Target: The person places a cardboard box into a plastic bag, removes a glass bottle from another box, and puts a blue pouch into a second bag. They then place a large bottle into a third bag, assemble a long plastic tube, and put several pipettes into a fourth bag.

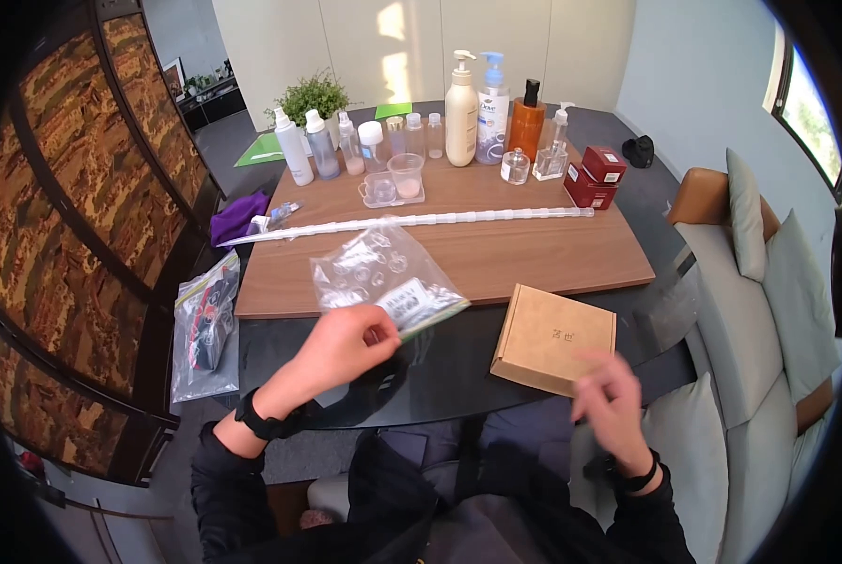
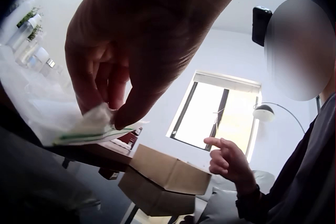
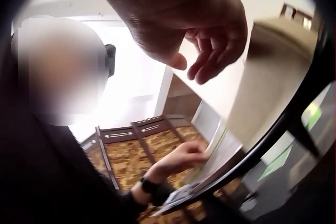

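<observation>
My left hand pinches the green-edged corner of a clear zip bag between thumb and fingers. Several small, round transparent pieces and a white printed label show inside the bag, which lies partly over the wooden board. In the left wrist view the fingertips meet on the bag's green seal. A closed brown cardboard box with dark lettering sits at the right, on the black table. Beside its front right corner is my right hand, blurred, with loosely bent fingers holding nothing; the right wrist view shows a gap between thumb and fingers.
A long white segmented strip lies across the wooden board. Pump bottles, small bottles, clear cups and red boxes stand behind it. Another zip bag and a purple cloth lie at the left.
</observation>
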Demonstrator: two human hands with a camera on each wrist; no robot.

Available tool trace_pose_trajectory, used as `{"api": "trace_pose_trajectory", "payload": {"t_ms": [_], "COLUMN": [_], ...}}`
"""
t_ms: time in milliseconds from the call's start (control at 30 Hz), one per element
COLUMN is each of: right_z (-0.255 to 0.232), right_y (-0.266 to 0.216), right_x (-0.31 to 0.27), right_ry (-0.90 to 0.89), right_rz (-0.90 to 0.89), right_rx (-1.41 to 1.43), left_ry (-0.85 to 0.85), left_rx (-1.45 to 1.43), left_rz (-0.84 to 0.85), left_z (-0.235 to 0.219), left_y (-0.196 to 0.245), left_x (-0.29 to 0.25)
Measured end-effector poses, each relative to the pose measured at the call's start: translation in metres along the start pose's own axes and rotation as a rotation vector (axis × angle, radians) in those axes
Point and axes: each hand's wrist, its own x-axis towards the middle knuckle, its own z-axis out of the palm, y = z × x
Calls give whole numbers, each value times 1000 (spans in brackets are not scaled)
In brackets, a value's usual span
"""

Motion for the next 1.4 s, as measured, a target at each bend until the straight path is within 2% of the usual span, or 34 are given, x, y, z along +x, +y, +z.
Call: {"api": "trace_pose_trajectory", "payload": {"t_ms": [67, 100, 133, 200, 300, 567, 667, 900, 967, 1100, 1200, 1267, 1400], "right_z": [26, 41, 53, 75, 91, 119, 121, 113, 109, 104, 103, 102, 102], "right_y": [-12, -5, -1, 9, 12, 22, 25, 23, 18, 13, 10, 7, 12], "right_x": [11, 17, 22, 28, 42, 47, 46, 44, 44, 44, 43, 42, 41], "right_ry": [-424, -578, -648, -645, -683, -673, -687, -740, -752, -727, -693, -677, -662], "right_rz": [264, 307, 360, 321, 409, 360, 381, 266, 255, 122, 82, 112, 36], "right_rx": [222, 277, 299, 374, 457, 379, 347, 356, 371, 410, 412, 432, 411], "left_ry": [-64, -84, -103, -126, -185, -291, -229, -306, -342, -441, -415, -382, -301], "left_rx": [-81, -128, -175, -225, -172, -201, -49, -15, -61, -227, -313, -268, -55], "left_rz": [-11, -31, -54, -26, -35, -25, 202, 133, 96, -7, -11, 24, 87], "left_z": [5, 9, 13, 21, 20, 16, 22, 18, 15, 12, 11, 14, 20], "left_y": [18, 23, 28, 30, 36, 44, 39, 47, 49, 54, 61, 57, 48], "left_x": [-4, -6, -10, -17, -27, -35, -33, -32, -30, -29, -30, -32, -29]}}
